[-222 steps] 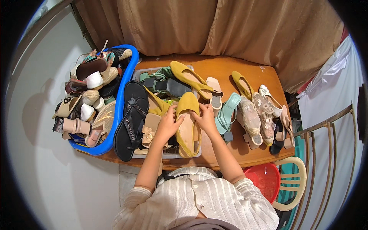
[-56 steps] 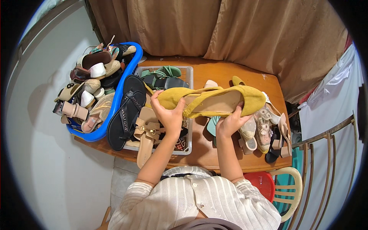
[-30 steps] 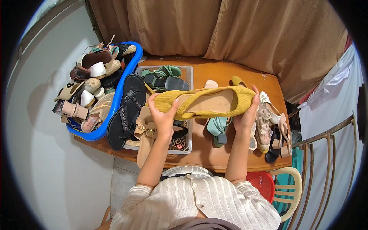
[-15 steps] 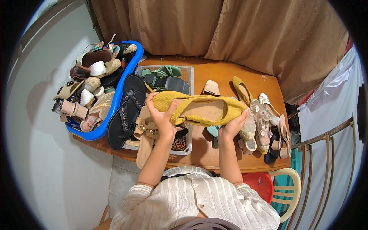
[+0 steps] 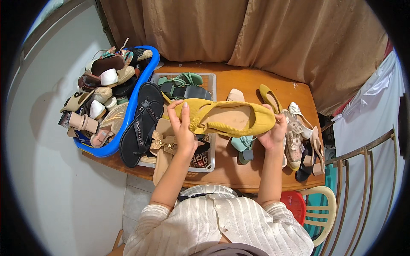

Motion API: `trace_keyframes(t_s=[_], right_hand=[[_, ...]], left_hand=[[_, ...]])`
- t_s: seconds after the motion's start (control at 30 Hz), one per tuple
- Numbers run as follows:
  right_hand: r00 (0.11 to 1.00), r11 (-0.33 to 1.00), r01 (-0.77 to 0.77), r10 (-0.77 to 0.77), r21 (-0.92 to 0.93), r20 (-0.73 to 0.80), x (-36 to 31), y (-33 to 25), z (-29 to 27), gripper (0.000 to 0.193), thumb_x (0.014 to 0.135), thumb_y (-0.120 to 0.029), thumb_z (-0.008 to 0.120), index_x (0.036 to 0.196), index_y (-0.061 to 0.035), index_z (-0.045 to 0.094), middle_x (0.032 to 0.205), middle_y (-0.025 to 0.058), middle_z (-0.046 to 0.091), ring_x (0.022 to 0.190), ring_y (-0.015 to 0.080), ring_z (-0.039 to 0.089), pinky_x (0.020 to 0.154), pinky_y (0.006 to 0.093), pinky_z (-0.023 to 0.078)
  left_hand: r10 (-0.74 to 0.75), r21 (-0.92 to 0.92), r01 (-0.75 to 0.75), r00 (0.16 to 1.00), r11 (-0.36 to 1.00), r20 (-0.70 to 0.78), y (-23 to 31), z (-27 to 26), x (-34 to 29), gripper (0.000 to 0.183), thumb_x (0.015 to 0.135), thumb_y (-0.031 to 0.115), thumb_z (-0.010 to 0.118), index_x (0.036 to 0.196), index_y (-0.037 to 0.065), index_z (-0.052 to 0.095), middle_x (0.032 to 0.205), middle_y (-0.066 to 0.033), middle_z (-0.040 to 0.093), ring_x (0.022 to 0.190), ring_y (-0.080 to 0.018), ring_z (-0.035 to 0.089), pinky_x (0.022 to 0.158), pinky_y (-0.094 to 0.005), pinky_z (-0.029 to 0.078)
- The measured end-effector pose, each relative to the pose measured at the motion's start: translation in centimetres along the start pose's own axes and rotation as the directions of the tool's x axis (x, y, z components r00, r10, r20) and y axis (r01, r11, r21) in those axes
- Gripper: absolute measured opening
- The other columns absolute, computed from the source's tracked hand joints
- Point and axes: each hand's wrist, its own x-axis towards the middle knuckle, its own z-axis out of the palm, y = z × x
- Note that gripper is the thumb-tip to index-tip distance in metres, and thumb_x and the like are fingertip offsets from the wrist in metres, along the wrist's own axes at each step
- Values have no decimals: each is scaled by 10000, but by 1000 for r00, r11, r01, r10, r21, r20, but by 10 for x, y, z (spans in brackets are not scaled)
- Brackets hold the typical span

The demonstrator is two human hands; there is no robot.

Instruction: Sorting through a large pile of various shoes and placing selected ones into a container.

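Observation:
A mustard-yellow flat shoe (image 5: 241, 120) with a tan insole is held level above the table, its open top toward me. My left hand (image 5: 183, 131) grips the gathered heel end, thumb on top, with more yellow fabric trailing off to the left behind the fingers. My right hand (image 5: 275, 133) is closed around the toe end, its fingers partly hidden behind the shoe. Another yellow flat (image 5: 269, 96) lies on the table beyond my right hand. Below the held shoe sits a mint-green heeled sandal (image 5: 243, 147).
A blue basket (image 5: 150, 71) heaped with shoes stands left, beside a clear plastic bin (image 5: 213, 85) of sandals. Black flip-flops (image 5: 141, 123) and a tan slide (image 5: 163, 147) lie across the bin's left side. Several shoes, including a white one (image 5: 300, 120), line the wooden table's (image 5: 250, 77) right side.
My right hand has shifted right and slightly up along the toe. The held shoe has tilted to nearly level, and more of the mint sandal below now shows.

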Motion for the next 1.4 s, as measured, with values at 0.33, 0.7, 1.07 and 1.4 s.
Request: trace_keyframes(t_s=[0.33,0.7,1.07,1.4], right_hand=[[776,780,-625,613,45,150,-40,16,-12,918,763,-742,275,1382,-66,325,1360,216,388,1181,441,446,885,689,354],[854,866,-455,359,-206,-378,-58,56,-9,907,764,-764,267,1286,-47,451,1236,159,520,1019,310,575,814,453,492],[947,632,-266,313,-728,-74,-64,49,-7,478,816,-228,682,1170,44,510,1052,101,604,923,137,587,814,266,471],[921,866,-275,114,-417,-371,-1,61,-47,393,925,-302,501,1180,-4,476,1069,111,586,954,226,602,749,392,543]], left_hand=[[-79,101,74,996,992,49,15,4,34,217,921,199,526,1084,66,469,1068,-123,592,924,-164,584,797,-289,498],[-34,111,28,998,993,51,20,16,37,236,948,273,465,1010,56,535,935,-110,621,834,-160,601,750,-279,493],[-190,243,122,940,962,282,25,19,39,305,957,232,462,1207,57,471,1160,-92,490,1052,-144,486,916,-287,392],[-213,520,7,917,854,338,2,0,13,317,905,187,514,1185,44,471,1151,-102,483,1070,-216,468,925,-327,375]])
